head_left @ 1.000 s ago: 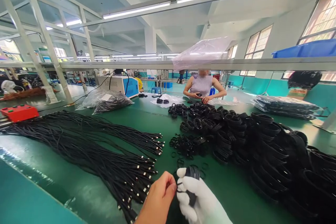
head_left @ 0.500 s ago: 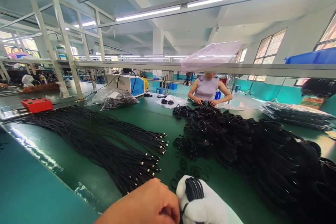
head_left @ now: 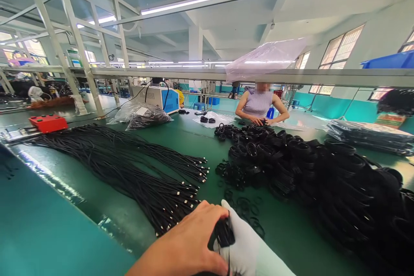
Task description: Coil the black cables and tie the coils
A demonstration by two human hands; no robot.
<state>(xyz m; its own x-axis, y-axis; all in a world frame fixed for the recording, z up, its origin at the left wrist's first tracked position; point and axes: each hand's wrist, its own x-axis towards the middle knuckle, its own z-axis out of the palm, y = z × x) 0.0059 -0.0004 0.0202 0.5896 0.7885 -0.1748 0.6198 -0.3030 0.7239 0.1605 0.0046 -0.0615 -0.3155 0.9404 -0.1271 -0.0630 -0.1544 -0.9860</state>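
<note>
My bare left hand (head_left: pixel 190 239) and my white-gloved right hand (head_left: pixel 247 243) meet at the bottom middle of the head view, around a coiled black cable (head_left: pixel 224 233). The glove grips the coil from the right. My left thumb and fingers curve round its near side, with a thin black band stretched between their tips. Part of the coil is hidden by both hands. Loose black bands (head_left: pixel 247 207) lie on the green table just beyond. To the left, straight black cables (head_left: pixel 129 177) spread out with their metal plug ends toward my hands.
A large heap of coiled black cables (head_left: pixel 300 172) covers the right side. At the far left sits a red button box (head_left: pixel 48 123). Bagged cables (head_left: pixel 145 116) and a blue-white machine (head_left: pixel 161 98) stand further back. A co-worker (head_left: pixel 260 105) handles something across the table.
My left hand has opened out from a closed fist and now spans the coil with the band stretched. The glove has turned, and the view has shifted slightly.
</note>
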